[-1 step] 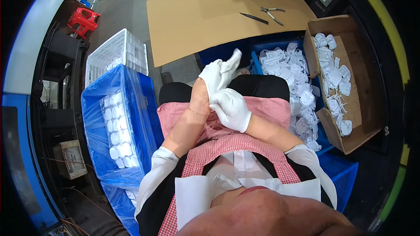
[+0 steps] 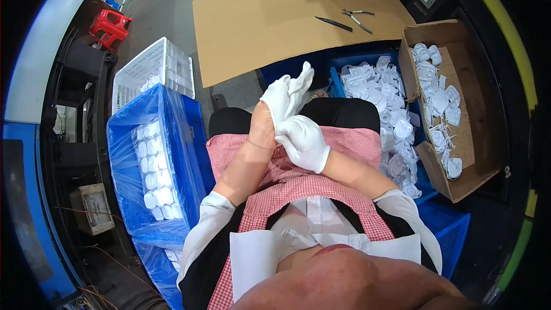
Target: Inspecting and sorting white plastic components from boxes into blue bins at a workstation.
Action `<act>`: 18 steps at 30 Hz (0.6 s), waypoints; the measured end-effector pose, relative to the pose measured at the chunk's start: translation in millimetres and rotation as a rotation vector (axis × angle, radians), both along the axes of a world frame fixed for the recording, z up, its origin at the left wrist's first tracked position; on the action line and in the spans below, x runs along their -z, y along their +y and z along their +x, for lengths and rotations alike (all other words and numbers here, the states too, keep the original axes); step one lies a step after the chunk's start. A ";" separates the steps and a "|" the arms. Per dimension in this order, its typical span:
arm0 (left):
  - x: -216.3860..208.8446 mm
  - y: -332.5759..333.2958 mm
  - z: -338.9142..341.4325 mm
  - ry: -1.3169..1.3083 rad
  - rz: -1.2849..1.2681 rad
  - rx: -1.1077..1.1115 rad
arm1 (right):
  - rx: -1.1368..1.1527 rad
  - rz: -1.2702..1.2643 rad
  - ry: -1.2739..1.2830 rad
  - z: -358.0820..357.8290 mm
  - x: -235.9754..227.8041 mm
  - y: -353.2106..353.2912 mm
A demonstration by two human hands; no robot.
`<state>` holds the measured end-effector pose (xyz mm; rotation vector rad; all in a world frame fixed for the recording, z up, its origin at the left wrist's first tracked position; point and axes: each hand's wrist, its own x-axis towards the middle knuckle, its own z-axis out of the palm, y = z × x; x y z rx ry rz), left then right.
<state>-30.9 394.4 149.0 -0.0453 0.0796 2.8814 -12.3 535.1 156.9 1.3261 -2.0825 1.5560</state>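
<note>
A white cloth glove (image 2: pixel 301 84) covers the fingers of my left hand (image 2: pixel 282 100), while the wrist and the base of the palm are bare. The left fingers point up and away, stretched out inside the cloth. Closed on the glove's edge near my left wrist is my right hand (image 2: pixel 303 142), wearing a white glove of its own. Its fingertips are curled in and partly hidden by the cloth. Both hands are above my lap, over a red checked apron (image 2: pixel 350 148).
Side cutters (image 2: pixel 358 20) and a black pointed tool (image 2: pixel 333 23) lie on a cardboard sheet (image 2: pixel 247 28). To the right, white plastic parts fill a blue crate (image 2: pixel 336 83) and partly fill a carton (image 2: pixel 479 161). On the left, a lined blue bin (image 2: pixel 123 155) holds stacked white pieces beside a white crate (image 2: pixel 138 72).
The gloved fingertips of my left hand have shifted slightly and look a little more spread. My right hand stays at the left wrist.
</note>
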 end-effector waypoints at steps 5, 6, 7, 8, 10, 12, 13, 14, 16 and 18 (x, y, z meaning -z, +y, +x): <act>-16.8 18.7 -8.3 0.009 -0.043 0.131 | 0.033 0.013 0.022 -0.8 -1.2 0.9; -19.1 22.1 -6.5 0.123 -0.220 0.075 | 0.030 0.027 0.039 -1.4 -2.3 1.7; -20.3 24.7 -4.5 0.222 -0.281 -0.004 | 0.002 0.042 0.068 -2.5 -3.6 2.3; -20.9 25.5 -4.6 0.226 -0.315 -0.057 | 0.016 0.042 0.052 -1.0 -5.6 2.2; -21.1 20.8 -10.1 0.225 -0.324 -0.063 | 0.002 0.053 0.030 1.9 -10.7 0.3; -22.2 11.5 -23.6 0.094 -0.427 -0.080 | -0.258 0.154 0.041 12.1 -17.2 -5.9; -23.7 8.3 -31.4 0.022 -0.408 -0.151 | -0.383 0.210 0.036 20.5 -21.1 -9.4; -26.2 4.9 -38.3 -0.095 -0.400 -0.227 | -0.513 0.324 0.026 27.0 -24.9 -12.2; -34.8 1.4 -46.9 0.057 -0.258 -0.193 | -0.615 0.382 0.076 36.9 -32.8 -14.2; -46.5 -1.3 -45.3 0.238 -0.246 0.004 | -0.199 0.403 0.199 14.4 -36.0 -2.0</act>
